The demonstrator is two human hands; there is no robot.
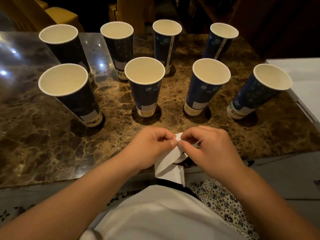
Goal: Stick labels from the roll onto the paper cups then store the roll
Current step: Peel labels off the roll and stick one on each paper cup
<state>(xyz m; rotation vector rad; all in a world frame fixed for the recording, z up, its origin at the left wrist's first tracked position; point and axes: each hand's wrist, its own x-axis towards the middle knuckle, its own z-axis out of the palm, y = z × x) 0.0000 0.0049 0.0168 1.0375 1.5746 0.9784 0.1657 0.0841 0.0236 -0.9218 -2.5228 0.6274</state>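
Peeling a label at the table [52, 144] edge

Both hands, left hand [149, 148] and right hand [207, 148], pinch the white label strip [170, 160] with their fingers [173, 142]; eight paper cups [144, 84] stand upright beyond.

hands [178, 144] pinching label strip [168, 161], eight cups [145, 87]

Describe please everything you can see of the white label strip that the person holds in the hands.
The label strip is a white paper band, thin and flexible as it looks. Its upper end is pinched between the fingertips of the left hand and the right hand, just over the near edge of the marble counter. From there it hangs down in a loose curl and folds back on itself before the white shirt. Part of a roll shows under the right hand, mostly hidden. No print can be made out on it.
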